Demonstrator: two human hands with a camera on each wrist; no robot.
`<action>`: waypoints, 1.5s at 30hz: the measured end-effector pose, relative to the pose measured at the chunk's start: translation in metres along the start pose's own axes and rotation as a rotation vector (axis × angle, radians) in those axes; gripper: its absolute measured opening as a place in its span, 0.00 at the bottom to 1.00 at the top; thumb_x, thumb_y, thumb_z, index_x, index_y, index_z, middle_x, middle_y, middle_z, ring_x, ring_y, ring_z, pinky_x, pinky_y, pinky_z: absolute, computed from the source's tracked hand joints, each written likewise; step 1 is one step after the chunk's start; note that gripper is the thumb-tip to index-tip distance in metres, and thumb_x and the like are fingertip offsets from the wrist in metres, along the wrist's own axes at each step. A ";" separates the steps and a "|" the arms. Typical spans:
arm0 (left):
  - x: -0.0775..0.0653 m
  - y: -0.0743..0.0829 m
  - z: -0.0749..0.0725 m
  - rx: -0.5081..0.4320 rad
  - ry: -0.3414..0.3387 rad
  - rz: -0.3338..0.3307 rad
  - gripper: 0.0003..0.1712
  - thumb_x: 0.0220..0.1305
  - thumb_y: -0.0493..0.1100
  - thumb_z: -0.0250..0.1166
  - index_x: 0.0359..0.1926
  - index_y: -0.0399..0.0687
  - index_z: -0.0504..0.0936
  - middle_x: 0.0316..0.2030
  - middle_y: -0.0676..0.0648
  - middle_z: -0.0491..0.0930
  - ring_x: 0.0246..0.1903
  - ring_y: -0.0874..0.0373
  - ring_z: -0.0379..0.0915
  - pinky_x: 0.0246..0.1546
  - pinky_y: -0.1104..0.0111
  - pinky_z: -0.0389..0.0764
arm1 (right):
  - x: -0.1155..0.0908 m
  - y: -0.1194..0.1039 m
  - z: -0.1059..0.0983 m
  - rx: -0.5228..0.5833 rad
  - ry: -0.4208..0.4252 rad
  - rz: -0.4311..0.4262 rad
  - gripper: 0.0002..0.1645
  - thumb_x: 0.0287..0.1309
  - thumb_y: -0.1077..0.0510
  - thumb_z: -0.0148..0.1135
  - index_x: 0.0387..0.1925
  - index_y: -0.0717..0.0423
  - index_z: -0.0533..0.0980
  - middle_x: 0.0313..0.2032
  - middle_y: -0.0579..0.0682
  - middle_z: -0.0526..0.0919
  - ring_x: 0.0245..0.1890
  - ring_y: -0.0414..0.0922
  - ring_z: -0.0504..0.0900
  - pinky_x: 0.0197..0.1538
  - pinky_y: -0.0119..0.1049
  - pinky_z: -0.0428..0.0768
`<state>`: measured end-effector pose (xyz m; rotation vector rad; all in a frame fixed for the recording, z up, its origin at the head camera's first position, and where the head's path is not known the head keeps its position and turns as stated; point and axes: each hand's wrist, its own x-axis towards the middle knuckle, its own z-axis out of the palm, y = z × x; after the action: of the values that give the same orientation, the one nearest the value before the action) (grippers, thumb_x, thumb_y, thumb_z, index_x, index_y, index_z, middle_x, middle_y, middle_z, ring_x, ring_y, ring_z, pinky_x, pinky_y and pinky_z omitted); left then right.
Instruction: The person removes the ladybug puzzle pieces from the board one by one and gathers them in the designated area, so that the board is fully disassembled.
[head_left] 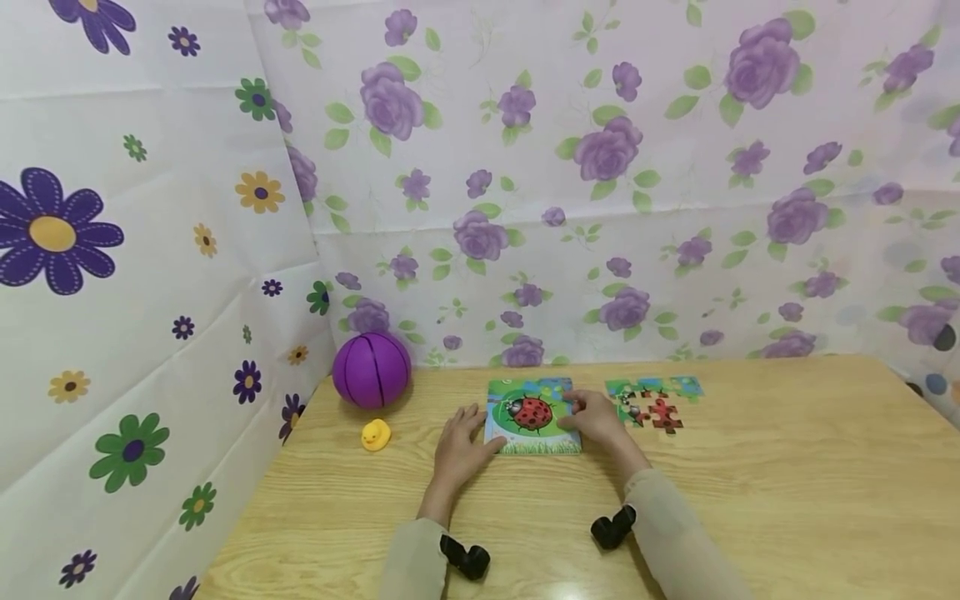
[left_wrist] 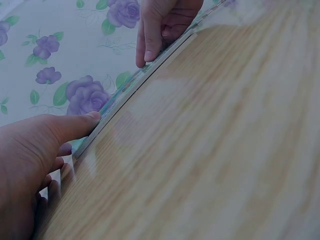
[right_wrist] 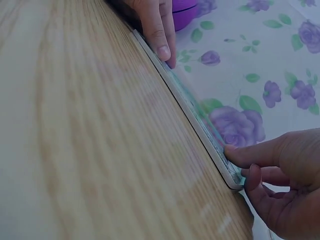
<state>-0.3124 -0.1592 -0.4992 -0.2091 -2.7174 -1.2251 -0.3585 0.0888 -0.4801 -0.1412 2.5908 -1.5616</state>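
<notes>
In the head view a square ladybug puzzle board (head_left: 531,414) lies flat on the wooden table, showing a red ladybug on a green oval. My left hand (head_left: 460,450) grips its left side, with the thumb over the front left corner and the fingers along the edge. At the right side my right hand (head_left: 596,417) holds the board between thumb and fingers. Both wrist views show the board's thin pale edge low against the table. Loose jigsaw pieces (head_left: 663,414) lie to the right of the board, some joined in a strip.
A purple ball (head_left: 372,370) stands at the table's back left corner, with a yellow rubber duck (head_left: 376,435) in front of it. Flowered cloths hang behind the table (head_left: 787,483) and on the left.
</notes>
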 end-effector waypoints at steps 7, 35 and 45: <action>-0.001 0.001 0.001 0.007 0.003 -0.008 0.37 0.58 0.54 0.69 0.64 0.40 0.74 0.70 0.39 0.65 0.74 0.40 0.50 0.78 0.47 0.48 | -0.001 0.002 0.000 -0.052 -0.004 -0.031 0.30 0.55 0.64 0.67 0.60 0.67 0.73 0.26 0.47 0.69 0.26 0.43 0.64 0.31 0.32 0.65; -0.001 0.002 0.000 -0.009 -0.001 -0.005 0.38 0.58 0.55 0.69 0.64 0.39 0.74 0.71 0.39 0.65 0.75 0.40 0.50 0.78 0.47 0.48 | 0.006 -0.004 0.000 0.030 -0.022 0.028 0.27 0.50 0.70 0.68 0.53 0.63 0.71 0.44 0.57 0.72 0.41 0.50 0.70 0.38 0.35 0.74; 0.000 0.002 -0.001 -0.004 -0.002 -0.004 0.37 0.59 0.54 0.69 0.64 0.39 0.74 0.71 0.39 0.64 0.75 0.40 0.49 0.78 0.47 0.47 | 0.006 -0.005 -0.001 0.096 -0.015 0.041 0.23 0.55 0.68 0.64 0.54 0.64 0.71 0.37 0.53 0.71 0.36 0.46 0.69 0.36 0.33 0.72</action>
<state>-0.3119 -0.1583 -0.4968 -0.2063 -2.7186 -1.2317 -0.3647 0.0867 -0.4759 -0.0898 2.4851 -1.6606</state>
